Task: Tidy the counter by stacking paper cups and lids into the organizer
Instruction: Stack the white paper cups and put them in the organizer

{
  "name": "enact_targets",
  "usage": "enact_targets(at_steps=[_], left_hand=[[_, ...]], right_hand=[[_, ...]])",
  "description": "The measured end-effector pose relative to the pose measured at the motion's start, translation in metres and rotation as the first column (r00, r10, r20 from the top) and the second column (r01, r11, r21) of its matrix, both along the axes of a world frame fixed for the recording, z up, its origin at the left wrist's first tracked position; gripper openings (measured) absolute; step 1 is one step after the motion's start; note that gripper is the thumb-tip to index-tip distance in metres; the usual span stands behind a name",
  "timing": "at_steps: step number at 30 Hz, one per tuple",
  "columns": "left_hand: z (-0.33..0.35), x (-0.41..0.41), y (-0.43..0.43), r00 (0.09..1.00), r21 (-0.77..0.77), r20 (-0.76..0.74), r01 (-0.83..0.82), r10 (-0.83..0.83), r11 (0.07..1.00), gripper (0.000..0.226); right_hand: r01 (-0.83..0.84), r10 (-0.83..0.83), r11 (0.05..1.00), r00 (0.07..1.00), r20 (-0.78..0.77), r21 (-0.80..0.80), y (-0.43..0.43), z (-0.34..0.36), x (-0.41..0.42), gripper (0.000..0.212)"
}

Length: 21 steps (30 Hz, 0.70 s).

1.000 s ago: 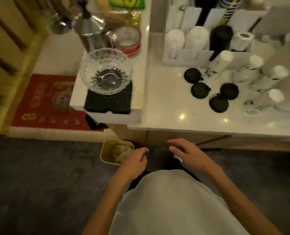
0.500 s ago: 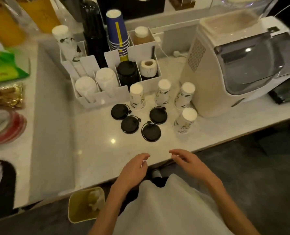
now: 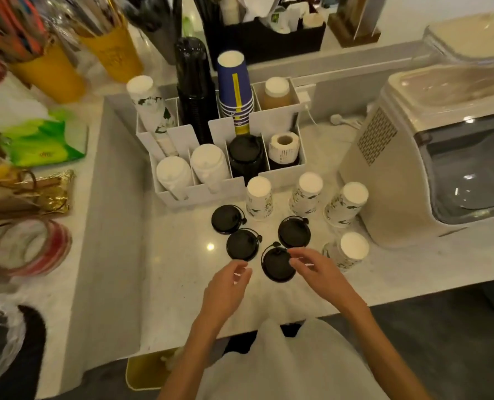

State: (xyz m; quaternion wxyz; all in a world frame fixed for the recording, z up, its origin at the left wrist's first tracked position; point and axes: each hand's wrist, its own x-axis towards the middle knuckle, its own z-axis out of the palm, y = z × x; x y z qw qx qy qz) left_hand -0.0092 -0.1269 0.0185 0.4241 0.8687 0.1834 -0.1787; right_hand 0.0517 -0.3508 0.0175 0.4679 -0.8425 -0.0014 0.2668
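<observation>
Pale, glossy stone bench (image 3: 182,284) fills the middle of the frame. At centre, four flat round black plastic lids: one at (image 3: 226,219), one at (image 3: 243,245), one at (image 3: 294,231), the nearest at (image 3: 277,264). Each has a small tab on its rim.

Four upside-down white paper cups with dark leaf print stand right of and above the lids: (image 3: 259,197), (image 3: 306,194), (image 3: 345,204), (image 3: 348,251).

White plastic compartment organizer (image 3: 202,192) sits above centre. It holds stacks of white lids, a black lid stack, a blue paper cup stack, a tall black stack and a label roll.

Left hand (image 3: 225,290), lower centre, hovers open with fingers loosely curled, holding nothing. Right hand (image 3: 318,272) is open too, fingertips at the edge of the nearest lid; contact cannot be told.

Smooth cream-coloured boxy appliance (image 3: 413,174) at right.
</observation>
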Motion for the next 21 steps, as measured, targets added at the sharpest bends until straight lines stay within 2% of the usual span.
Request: enact_targets(at_steps=[5,7,9,11,14,21], left_hand=[[-0.021,0.057,0.023,0.999,0.137,0.047,-0.008,0.002,0.991,0.052],[-0.033,0.083,0.030,0.996,0.157,0.088,0.009,-0.023,0.988,0.056],[-0.043,0.108,0.034,0.992,0.126,0.107,0.048,-0.062,0.991,0.058],[-0.051,0.131,0.037,0.987,0.070,0.130,0.086,-0.094,0.994,0.061],[-0.060,0.158,0.035,0.970,-0.048,0.206,0.144,-0.131,0.988,0.059],[-0.071,0.177,0.022,0.970,-0.204,0.216,0.153,-0.108,0.967,0.050]], right_hand=[[0.112,-0.110,0.994,0.992,0.067,-0.017,0.042,0.018,0.053,0.048],[0.138,-0.127,0.986,0.986,0.112,-0.097,0.059,0.022,0.074,0.058],[0.178,-0.145,0.970,0.970,0.195,-0.163,0.076,0.024,0.092,0.065],[0.187,-0.137,0.968,0.952,0.274,-0.166,0.092,0.024,0.106,0.070],[0.167,-0.128,0.976,0.958,0.256,-0.139,0.110,0.019,0.121,0.072],[0.222,-0.179,0.967,0.941,0.287,-0.126,0.124,0.017,0.125,0.059]])
